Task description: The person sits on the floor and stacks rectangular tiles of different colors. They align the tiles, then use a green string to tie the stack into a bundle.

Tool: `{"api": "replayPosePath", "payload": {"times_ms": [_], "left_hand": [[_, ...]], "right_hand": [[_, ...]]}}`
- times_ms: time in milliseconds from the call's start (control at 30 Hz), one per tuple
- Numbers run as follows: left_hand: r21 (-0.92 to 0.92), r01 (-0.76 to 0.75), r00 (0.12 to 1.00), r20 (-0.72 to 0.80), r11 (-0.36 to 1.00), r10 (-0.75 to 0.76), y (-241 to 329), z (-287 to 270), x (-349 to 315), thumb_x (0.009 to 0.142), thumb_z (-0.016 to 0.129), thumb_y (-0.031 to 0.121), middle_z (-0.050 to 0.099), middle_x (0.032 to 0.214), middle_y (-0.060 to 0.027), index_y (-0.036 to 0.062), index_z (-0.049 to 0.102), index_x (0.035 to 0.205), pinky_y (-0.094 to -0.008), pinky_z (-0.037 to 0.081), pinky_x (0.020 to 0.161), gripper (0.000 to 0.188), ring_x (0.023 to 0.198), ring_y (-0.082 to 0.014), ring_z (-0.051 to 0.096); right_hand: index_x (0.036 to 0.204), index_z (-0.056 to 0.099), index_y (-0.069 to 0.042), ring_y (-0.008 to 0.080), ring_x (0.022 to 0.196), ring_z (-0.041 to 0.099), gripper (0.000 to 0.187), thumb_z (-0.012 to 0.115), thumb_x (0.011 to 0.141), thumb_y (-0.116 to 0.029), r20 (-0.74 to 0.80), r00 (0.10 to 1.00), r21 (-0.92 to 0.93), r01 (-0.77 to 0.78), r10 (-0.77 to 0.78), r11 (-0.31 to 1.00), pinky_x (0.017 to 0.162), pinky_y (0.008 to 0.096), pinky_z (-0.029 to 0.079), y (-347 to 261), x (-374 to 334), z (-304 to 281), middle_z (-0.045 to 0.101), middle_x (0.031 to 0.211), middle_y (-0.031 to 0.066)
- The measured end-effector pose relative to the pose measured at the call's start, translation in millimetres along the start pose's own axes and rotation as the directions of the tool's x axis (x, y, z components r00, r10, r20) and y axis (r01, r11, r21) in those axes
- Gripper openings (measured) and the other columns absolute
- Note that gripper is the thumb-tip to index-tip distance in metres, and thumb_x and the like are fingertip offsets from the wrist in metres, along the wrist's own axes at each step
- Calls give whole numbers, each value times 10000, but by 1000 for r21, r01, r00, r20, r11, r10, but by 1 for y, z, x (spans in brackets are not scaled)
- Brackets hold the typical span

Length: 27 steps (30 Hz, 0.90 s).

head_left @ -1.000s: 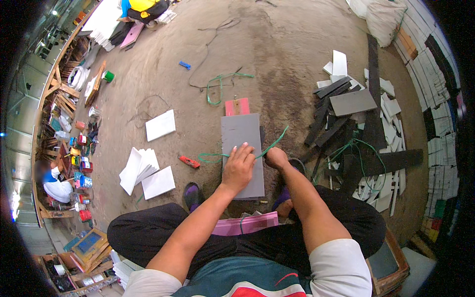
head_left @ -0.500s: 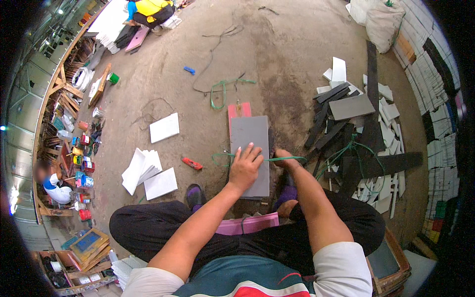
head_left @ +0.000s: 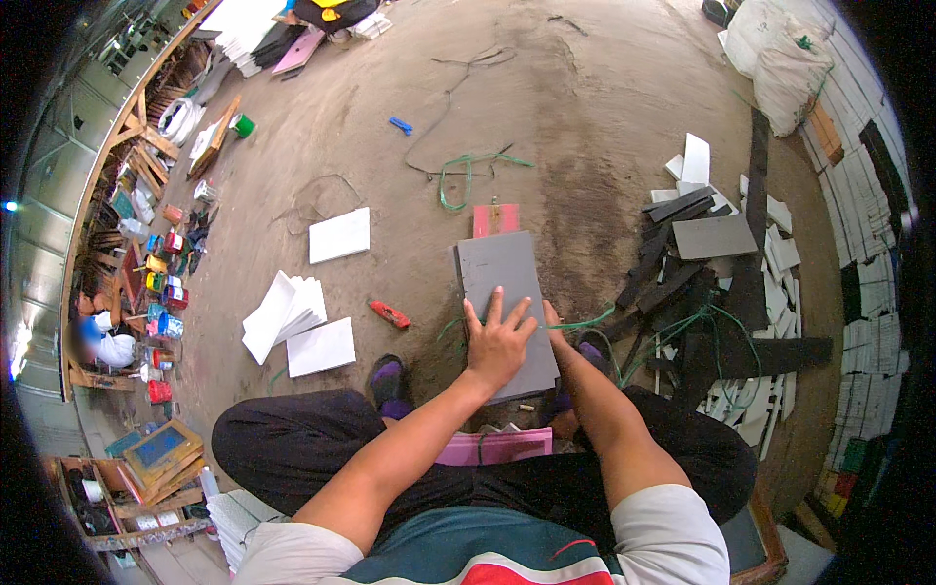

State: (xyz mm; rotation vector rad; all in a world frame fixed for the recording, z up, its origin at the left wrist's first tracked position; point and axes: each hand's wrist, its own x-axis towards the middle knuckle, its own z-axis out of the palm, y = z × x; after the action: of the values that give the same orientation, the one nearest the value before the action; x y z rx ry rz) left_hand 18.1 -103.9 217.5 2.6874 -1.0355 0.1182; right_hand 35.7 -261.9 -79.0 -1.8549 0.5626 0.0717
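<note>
A stack of dark grey rectangular sheets (head_left: 497, 261) lies in front of me, slightly turned, on a pink-red board (head_left: 495, 219). My left hand (head_left: 501, 341) presses flat on top of it with the fingers spread. Against the stack's right edge is my right hand (head_left: 553, 324), its fingers mostly hidden by the stack, so their grip does not show. Green twine (head_left: 588, 322) runs out to the right from beside that hand, and a short bit of it shows left of the stack.
White sheets (head_left: 322, 347) and a red cutter (head_left: 389, 314) lie to the left. At right is a heap of black and white offcuts (head_left: 682, 263) with loose green twine. A pink bundle (head_left: 495, 448) sits by my legs. Paint cans (head_left: 175, 294) and a person (head_left: 109, 341) are far left.
The grey stack has turned, its far end swinging left and its near end right. My right hand has moved in against its edge, from out along the twine.
</note>
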Motion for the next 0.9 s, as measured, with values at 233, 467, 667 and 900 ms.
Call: {"api": "replayPosePath", "payload": {"times_ms": [233, 467, 667, 900], "left_hand": [[-28, 98, 994, -38, 995, -99, -18, 4, -6, 884, 604, 151, 563, 1462, -31, 181, 702, 1063, -821, 161, 1083, 207, 1442, -448, 383], [-79, 31, 996, -86, 996, -38, -13, 4, -6, 908, 594, 144, 568, 1432, -43, 155, 694, 1056, -846, 228, 1031, 179, 1412, -459, 413], [-82, 34, 995, -88, 996, -41, -26, -5, -14, 902, 606, 142, 578, 1415, -38, 142, 687, 1059, -829, 255, 1035, 176, 1405, -446, 427], [-85, -8, 996, -88, 996, 0, -18, -6, -11, 905, 605, 144, 579, 1426, -47, 137, 683, 1057, -824, 241, 1045, 171, 1411, -454, 416]], "right_hand": [[935, 541, -13, 441, 883, 642, 206, 620, 940, -203, -165, 985, 16, -55, 57, 998, 775, 527, 483, -29, -12, 14, 640, 911, 248], [950, 556, 4, 309, 800, 624, 173, 601, 967, -162, -375, 922, 56, -75, 91, 996, 772, 467, 492, -10, -18, 10, 628, 835, 169], [1040, 578, -5, 297, 847, 628, 181, 585, 987, -179, -366, 911, 295, -80, 190, 952, 796, 462, 497, -28, -23, 22, 646, 927, 149], [1116, 564, 5, 300, 923, 611, 229, 568, 998, -191, -401, 916, 196, 114, -26, 974, 834, 467, 485, 13, -8, 23, 625, 1017, 177]]}}
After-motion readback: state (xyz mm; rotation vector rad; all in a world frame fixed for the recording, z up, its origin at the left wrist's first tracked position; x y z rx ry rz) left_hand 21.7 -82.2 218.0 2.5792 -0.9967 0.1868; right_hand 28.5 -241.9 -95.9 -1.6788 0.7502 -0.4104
